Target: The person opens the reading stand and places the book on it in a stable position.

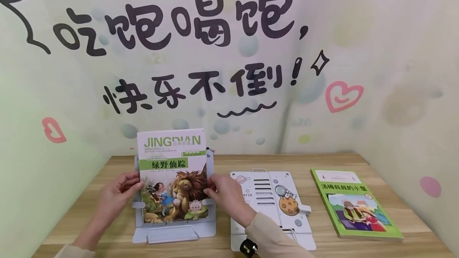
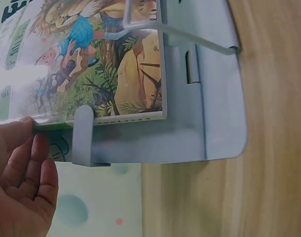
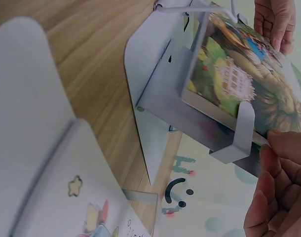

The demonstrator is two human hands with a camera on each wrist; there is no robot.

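Head: hands (image 1: pixel 115 198) (image 1: pixel 228 195) at book (image 1: pixel 173 178) edges

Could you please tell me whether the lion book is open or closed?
The lion book is closed: its front cover lies flat over the pages.

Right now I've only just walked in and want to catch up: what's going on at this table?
A person has a lion-covered book between both hands, the left hand at its left edge and the right hand at its right. The book is upright in a light grey stand, whose side clips reach over its edges. To the right, a second stand with an astronaut picture carries no book. Further right, a green-bordered book lies on the table.
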